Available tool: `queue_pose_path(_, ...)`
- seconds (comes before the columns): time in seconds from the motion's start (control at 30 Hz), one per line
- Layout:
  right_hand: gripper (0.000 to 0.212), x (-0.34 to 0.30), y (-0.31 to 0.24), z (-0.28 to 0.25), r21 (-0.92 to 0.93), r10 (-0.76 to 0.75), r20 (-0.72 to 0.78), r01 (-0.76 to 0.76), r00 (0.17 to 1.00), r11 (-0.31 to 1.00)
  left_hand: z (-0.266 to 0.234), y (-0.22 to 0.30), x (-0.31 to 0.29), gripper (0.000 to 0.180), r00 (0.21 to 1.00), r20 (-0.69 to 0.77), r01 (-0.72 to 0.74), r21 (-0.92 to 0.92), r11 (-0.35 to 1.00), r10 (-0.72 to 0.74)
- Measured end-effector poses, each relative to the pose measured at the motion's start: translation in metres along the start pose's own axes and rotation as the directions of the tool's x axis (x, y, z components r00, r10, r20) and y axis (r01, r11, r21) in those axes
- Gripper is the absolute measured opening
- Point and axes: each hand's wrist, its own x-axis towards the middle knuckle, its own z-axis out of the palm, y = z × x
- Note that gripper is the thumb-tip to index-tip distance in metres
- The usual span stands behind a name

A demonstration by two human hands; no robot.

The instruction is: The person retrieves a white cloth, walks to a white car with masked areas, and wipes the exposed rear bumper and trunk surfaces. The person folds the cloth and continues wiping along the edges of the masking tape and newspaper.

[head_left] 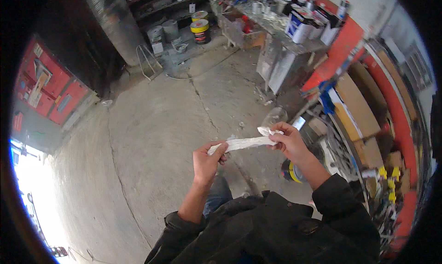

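A long, narrow white strip [248, 143], crumpled like cloth or paper, is stretched between my two hands in front of my body. Its left end is pinched between the thumb and fingers of my left hand [209, 158]. My right hand [289, 142] grips the other end, where a loose bunched piece sticks up past the fingers. The strip runs nearly level, rising slightly to the right. I cannot tell whether it is cloth or paper.
A cluttered workbench [294, 45] with cans stands ahead to the right. Cardboard boxes [354, 107] fill a rack at my right, above a yellow-and-black can [293, 172]. Yellow-lidded buckets [200, 31] and a metal frame [148, 63] stand farther off on the cracked concrete floor [152, 126].
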Motion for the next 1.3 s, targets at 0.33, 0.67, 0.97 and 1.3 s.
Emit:
queue_pose_path(0.33,0.039,0.307,-0.049,-0.006,0.312,-0.17,-0.495,0.357,0.852,0.88,-0.064,0.063,0.308,0.023,0.994,0.015,0.102,0.109,0.989,-0.105)
queue_pose_path(0.67,0.029,0.493,-0.147,0.022,-0.269,-0.395,-0.34,0.314,0.853,0.911,0.034,0.101,0.596,0.047,0.825,0.514,-0.459,0.367,0.809,0.234)
queue_pose_path(0.97,0.017,0.634,-0.286,-0.055,-0.383,-0.478,-0.516,0.308,0.71,0.871,0.186,0.17,0.787,0.03,0.74,0.647,0.032,0.237,0.971,-0.182)
queue_pose_path(1.3,0.02,0.706,-0.323,-0.082,-0.438,-0.498,-0.812,0.245,0.306,0.865,0.319,0.188,0.945,0.024,0.622,0.758,0.143,0.137,0.98,-0.197)
